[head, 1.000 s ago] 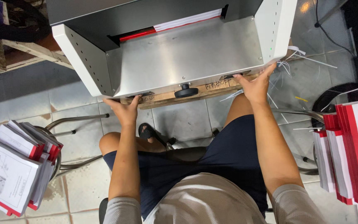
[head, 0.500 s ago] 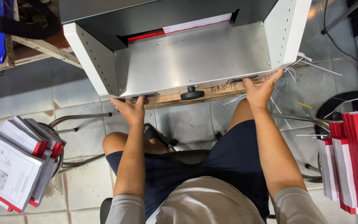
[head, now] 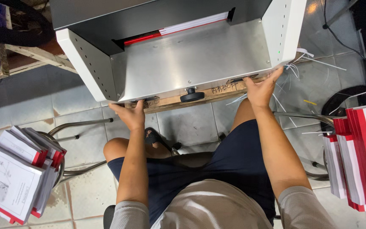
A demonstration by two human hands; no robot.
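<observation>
— Where do we have our hands at this moment?

— Both are at the front edge of the paper cutting machine. Our left hand is at the front left corner, the palm down, the fingers reaching under the edge of the steel bed. They are stretched out, not clenched. If they press something there, we cannot tell, because the edge hides the tips.

— And the right one?

— Our right hand is at the front right corner, near the white side wall. The fingers are also stretched and lie against the front edge, holding nothing loose.

— Where is the paper?

— A stack of booklets with a red edge lies at the back of the steel bed, under the dark upper part of the machine, well apart from both hands.

— What is between our hands?

— A black round knob sits at the middle of the front edge, above a wooden board which carries the machine.

— What is around us?

— We sit on a chair with the knees under the machine. On the left, a pile of white booklets with red spines rests on a metal stool. On the right stands another pile of red and white booklets. Thin paper strips lie on the tiled floor near the right corner.
</observation>
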